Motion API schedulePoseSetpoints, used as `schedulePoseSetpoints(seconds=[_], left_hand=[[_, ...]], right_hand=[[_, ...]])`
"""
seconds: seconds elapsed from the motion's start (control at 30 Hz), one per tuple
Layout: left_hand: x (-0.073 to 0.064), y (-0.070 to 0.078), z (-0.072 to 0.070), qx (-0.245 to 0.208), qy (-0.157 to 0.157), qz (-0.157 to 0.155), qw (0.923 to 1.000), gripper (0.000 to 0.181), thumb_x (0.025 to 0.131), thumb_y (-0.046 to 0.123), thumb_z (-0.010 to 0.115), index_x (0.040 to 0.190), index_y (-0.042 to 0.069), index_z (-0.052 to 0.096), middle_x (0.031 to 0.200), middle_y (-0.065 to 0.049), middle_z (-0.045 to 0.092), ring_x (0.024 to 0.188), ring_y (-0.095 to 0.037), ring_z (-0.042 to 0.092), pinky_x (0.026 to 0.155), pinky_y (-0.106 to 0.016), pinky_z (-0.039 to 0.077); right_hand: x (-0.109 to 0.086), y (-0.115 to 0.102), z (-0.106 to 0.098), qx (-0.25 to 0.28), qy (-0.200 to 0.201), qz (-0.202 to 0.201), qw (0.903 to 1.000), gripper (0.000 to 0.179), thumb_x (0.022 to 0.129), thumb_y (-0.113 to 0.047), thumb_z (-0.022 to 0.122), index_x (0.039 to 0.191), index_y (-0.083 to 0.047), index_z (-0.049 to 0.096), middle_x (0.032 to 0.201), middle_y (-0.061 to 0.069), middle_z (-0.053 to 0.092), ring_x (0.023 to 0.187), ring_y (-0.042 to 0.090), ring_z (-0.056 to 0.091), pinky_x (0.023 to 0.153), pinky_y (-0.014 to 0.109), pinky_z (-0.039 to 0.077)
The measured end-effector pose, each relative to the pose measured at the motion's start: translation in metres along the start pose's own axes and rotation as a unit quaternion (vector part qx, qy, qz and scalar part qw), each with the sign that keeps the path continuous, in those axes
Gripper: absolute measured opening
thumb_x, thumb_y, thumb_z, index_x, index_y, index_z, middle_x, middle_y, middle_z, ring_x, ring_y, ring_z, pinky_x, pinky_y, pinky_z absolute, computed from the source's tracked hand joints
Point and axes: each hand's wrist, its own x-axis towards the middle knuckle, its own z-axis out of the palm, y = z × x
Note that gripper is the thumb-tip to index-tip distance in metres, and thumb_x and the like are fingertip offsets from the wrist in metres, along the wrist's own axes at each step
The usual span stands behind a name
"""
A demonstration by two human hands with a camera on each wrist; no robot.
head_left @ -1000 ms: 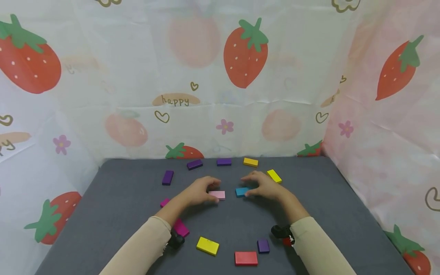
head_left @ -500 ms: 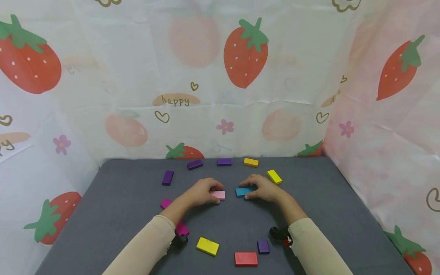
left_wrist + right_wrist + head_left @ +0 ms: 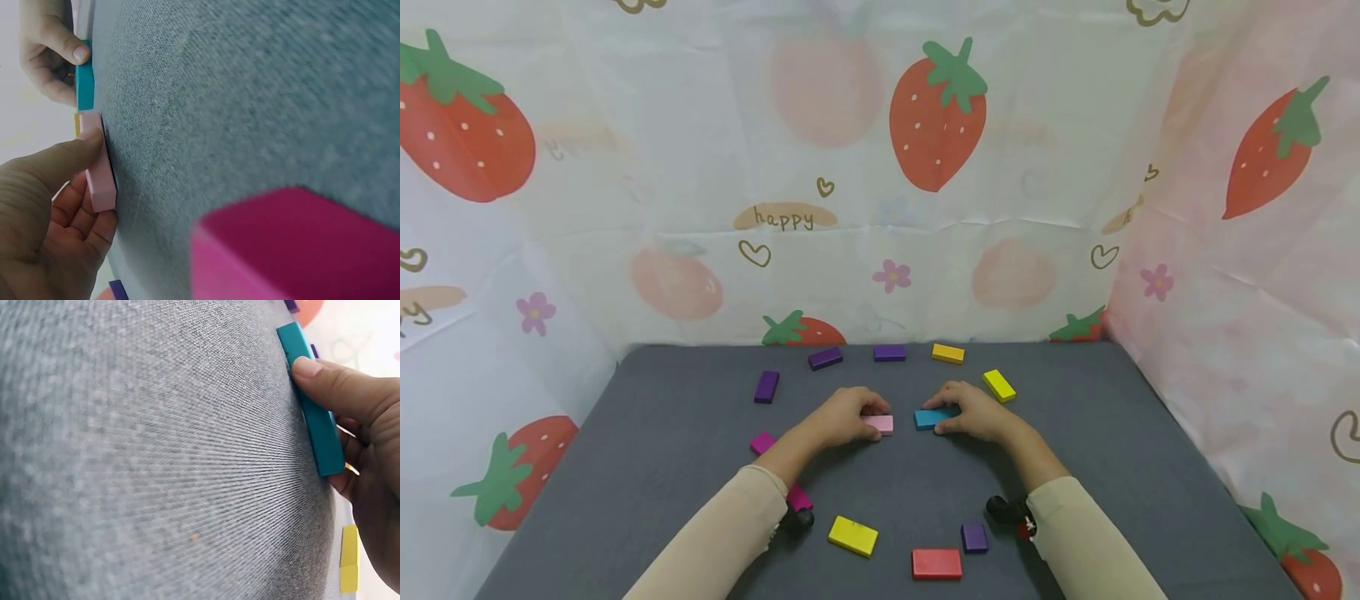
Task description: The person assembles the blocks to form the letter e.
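Note:
My left hand (image 3: 844, 414) pinches a small pink rectangular block (image 3: 882, 426) lying flat on the grey cloth. In the left wrist view its thumb lies along the near side of the pink block (image 3: 101, 178), with the fingers behind and at its end. Opposite it, my right hand (image 3: 976, 410) grips a blue rectangular block (image 3: 927, 420) between thumb and fingers. The right wrist view shows the thumb pressed on one long face of the blue block (image 3: 320, 434), fingers partly hidden behind it. A short gap separates the two blocks, end facing end.
Around the hands lie several more blocks: purple (image 3: 889, 353), orange-yellow (image 3: 947, 354), yellow (image 3: 999, 385), magenta (image 3: 763, 442), and, nearer, yellow (image 3: 853, 536), red (image 3: 936, 564) and small purple (image 3: 974, 538). The left forearm partly covers a second magenta block (image 3: 800, 498). Strawberry-print curtains (image 3: 700, 125) enclose the table (image 3: 662, 467).
The left fingers have come down around the pink block, which has shifted very slightly right. The right fingers have settled around the blue block, which stays nearly in place.

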Motion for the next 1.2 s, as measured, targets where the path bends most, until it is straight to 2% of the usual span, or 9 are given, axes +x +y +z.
schedulePoseSetpoints(seconds=[0.37,0.63,0.83,1.2], left_hand=[[0.011,0.002,0.002,-0.008,-0.009,-0.015,0.9998,0.032,0.088,0.017,0.082,0.118,0.013,0.074,0.107,0.001,0.069,0.095,-0.014,0.058,0.093,-0.037,0.051],[0.011,0.004,0.002,-0.003,-0.006,-0.013,0.9999,0.030,0.087,0.016,0.083,0.115,0.012,0.075,0.105,0.000,0.069,0.094,-0.014,0.059,0.091,-0.037,0.051],[0.011,0.002,0.003,-0.009,-0.006,-0.021,0.9997,0.029,0.087,0.016,0.083,0.115,0.014,0.075,0.105,0.001,0.069,0.095,-0.014,0.058,0.092,-0.037,0.050],[0.010,0.003,0.003,-0.020,-0.004,-0.016,0.9997,0.027,0.087,0.014,0.083,0.113,0.013,0.075,0.103,0.001,0.069,0.093,-0.014,0.058,0.089,-0.037,0.050]], right_hand=[[0.002,0.001,0.000,0.002,0.001,-0.009,1.0000,0.036,0.090,-0.023,0.080,0.125,-0.018,0.073,0.119,0.000,0.065,0.114,0.021,0.056,0.101,0.045,0.045],[0.001,-0.002,0.000,-0.001,0.000,-0.013,0.9999,0.035,0.090,-0.024,0.080,0.124,-0.017,0.073,0.118,0.000,0.065,0.111,0.020,0.057,0.101,0.045,0.046],[0.005,-0.006,0.003,-0.002,0.001,-0.014,0.9999,0.036,0.090,-0.025,0.081,0.124,-0.018,0.073,0.118,-0.001,0.064,0.109,0.017,0.057,0.098,0.042,0.047],[0.011,-0.013,0.009,0.002,0.002,-0.024,0.9997,0.034,0.088,-0.022,0.082,0.121,-0.016,0.074,0.114,-0.002,0.064,0.103,0.016,0.056,0.094,0.038,0.046]])
